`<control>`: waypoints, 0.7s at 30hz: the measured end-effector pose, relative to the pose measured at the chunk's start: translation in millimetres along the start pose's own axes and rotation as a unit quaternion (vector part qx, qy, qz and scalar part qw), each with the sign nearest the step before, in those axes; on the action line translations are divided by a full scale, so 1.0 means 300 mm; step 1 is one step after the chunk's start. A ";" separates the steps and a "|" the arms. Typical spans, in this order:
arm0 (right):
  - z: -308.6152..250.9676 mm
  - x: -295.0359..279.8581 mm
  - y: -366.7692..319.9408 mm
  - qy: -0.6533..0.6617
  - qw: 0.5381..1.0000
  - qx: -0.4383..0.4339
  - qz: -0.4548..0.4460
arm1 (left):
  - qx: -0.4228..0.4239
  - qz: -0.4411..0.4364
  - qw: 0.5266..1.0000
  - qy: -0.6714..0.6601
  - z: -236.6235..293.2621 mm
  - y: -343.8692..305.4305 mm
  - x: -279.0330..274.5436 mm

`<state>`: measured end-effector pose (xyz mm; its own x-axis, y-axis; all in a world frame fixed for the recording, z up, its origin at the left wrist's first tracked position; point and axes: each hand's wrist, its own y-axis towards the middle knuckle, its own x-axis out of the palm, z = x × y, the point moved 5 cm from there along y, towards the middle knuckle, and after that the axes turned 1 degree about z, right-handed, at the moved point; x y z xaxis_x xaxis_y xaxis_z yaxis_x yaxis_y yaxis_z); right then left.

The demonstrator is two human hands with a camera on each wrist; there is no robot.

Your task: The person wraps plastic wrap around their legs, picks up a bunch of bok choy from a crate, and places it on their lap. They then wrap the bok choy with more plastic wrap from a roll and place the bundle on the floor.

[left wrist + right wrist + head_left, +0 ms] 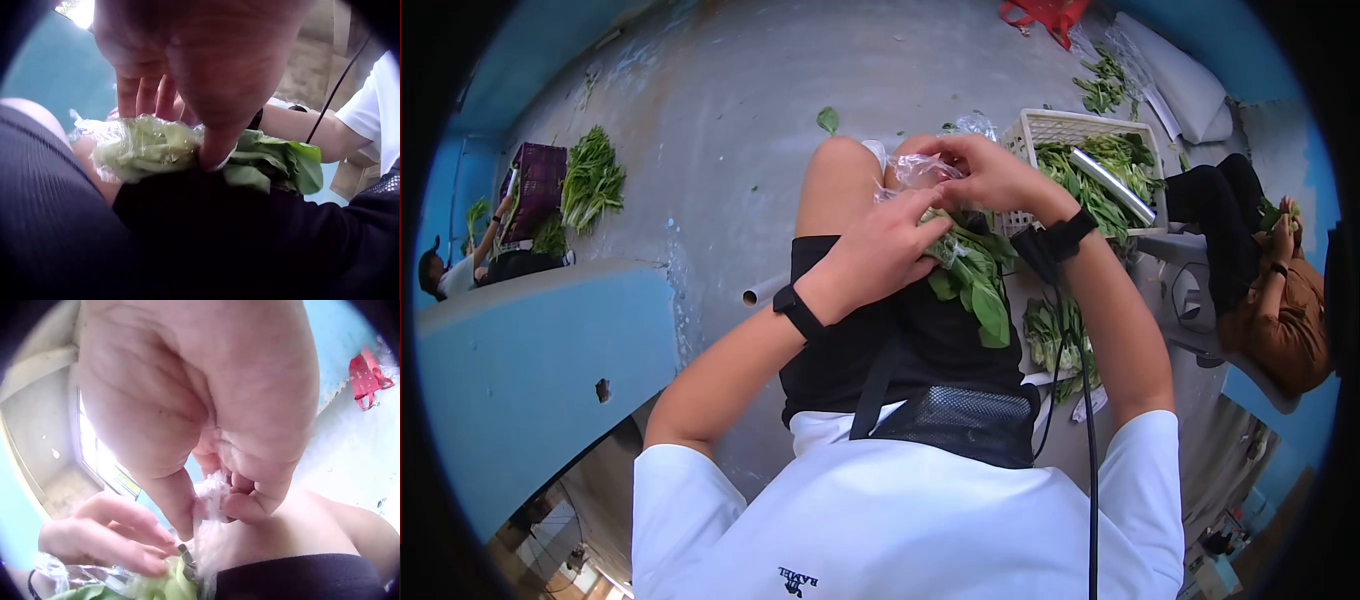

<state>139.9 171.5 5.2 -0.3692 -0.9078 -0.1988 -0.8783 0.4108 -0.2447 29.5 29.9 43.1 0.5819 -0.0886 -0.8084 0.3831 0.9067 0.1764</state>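
Note:
A bundle of leafy greens (972,272) lies on my lap, its stem end wrapped in clear plastic film (134,147). My left hand (890,250) presses down on the bundle, the thumb (215,147) on the wrapped part, fingers spread over the film. Just beyond it, my right hand (985,170) pinches a twisted tail of the plastic (209,500) between thumb and fingertips and holds it up above the stems. The green leaves (281,162) stick out unwrapped toward my body.
A white plastic crate (1090,165) with greens and a shiny roll stands at my right knee. More greens (1055,335) lie on the floor by my right side. Another person sits at the right (1270,290); a pile of greens (590,180) and a person are far left.

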 end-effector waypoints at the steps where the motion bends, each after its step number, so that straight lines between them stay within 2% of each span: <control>1: 0.008 -0.013 -0.005 -0.019 1.000 0.021 0.014 | -0.010 -0.014 0.999 -0.034 -0.004 0.000 0.016; 2: 0.017 -0.018 -0.003 -0.018 0.999 0.022 0.015 | -0.008 -0.015 0.999 -0.035 -0.002 -0.001 0.028; 4: 0.036 -0.033 -0.006 -0.172 0.983 0.053 0.045 | 0.015 0.023 0.999 0.030 0.011 -0.005 0.033; 7: 0.009 -0.018 -0.013 -0.243 0.963 0.052 0.102 | 0.041 -0.001 0.995 0.089 0.023 -0.005 0.045; 11: -0.113 0.030 -0.036 -0.240 0.960 0.057 0.134 | 0.066 0.001 0.985 0.157 0.097 -0.028 0.026; 13: -0.178 0.069 -0.045 -0.168 0.981 -0.013 0.098 | 0.050 -0.040 0.975 0.213 0.118 -0.045 0.040; 14: -0.168 0.072 -0.043 -0.167 0.981 -0.014 0.099 | 0.051 -0.040 0.975 0.215 0.130 -0.046 0.042; 16: -0.167 0.103 -0.034 -0.248 0.960 -0.121 0.049 | 0.043 0.028 0.984 0.171 0.147 -0.045 0.026; 20: -0.158 0.081 -0.047 -0.179 0.977 -0.101 0.055 | 0.030 0.031 0.986 0.163 0.135 -0.059 0.049; 21: -0.149 0.073 -0.052 -0.133 0.990 -0.011 0.051 | 0.006 0.018 0.990 0.137 0.127 -0.067 0.054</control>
<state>132.0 141.5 47.0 -0.3664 -0.8059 -0.4650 -0.8481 0.4949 -0.1894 58.7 -5.4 47.8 0.3786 0.0600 -0.9236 0.3752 0.9023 0.2124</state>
